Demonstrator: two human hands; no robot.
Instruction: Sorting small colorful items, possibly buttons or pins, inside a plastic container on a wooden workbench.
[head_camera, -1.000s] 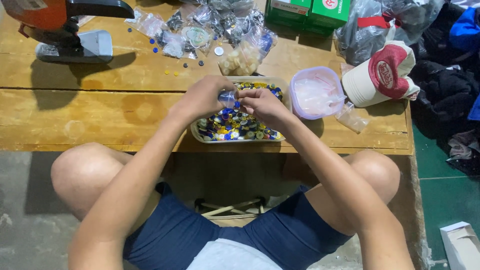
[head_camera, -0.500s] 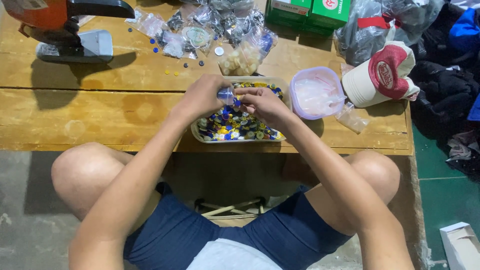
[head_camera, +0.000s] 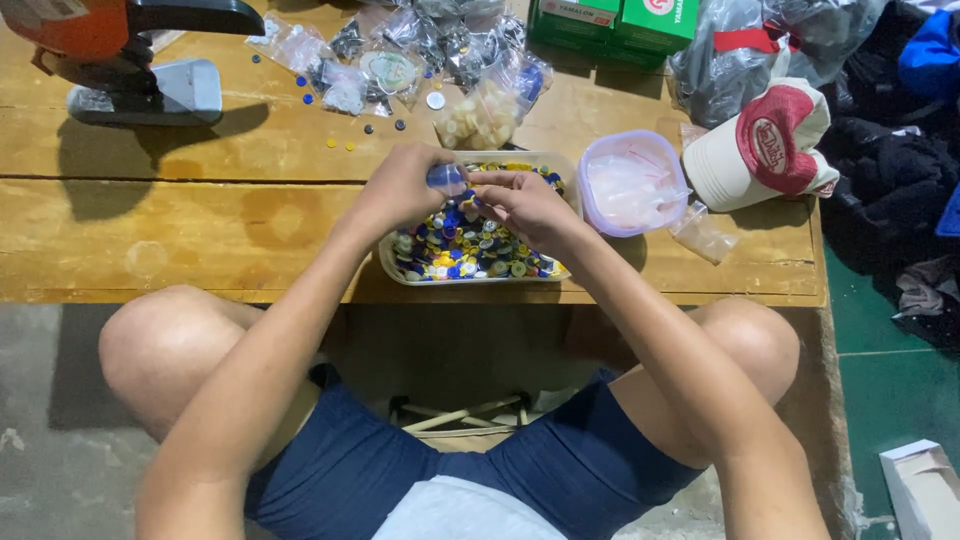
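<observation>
While left hand (head_camera: 400, 188) pinches small blue clear-plastic bag (head_camera: 446, 178) over shallow tray of mixed coloured buttons (head_camera: 478, 235), right hand (head_camera: 522, 203) fingertips pressed together at bag's 3 o'clock; I'd keep bag mouth level, feed slowly

arms: 2 bare forearms, no sleeves, watch or bands showing
left hand (head_camera: 400, 190): bare, no glove, no ring visible
right hand (head_camera: 525, 205): bare, no glove, no ring visible
shorts (head_camera: 520, 470): dark navy blue, plain fabric with soft creases, covering the upper thighs
shirt (head_camera: 465, 512): pale grey-white hem, showing at the near edge over the shorts
legs: 2 bare knees, 1 at the left, 1 at the right
</observation>
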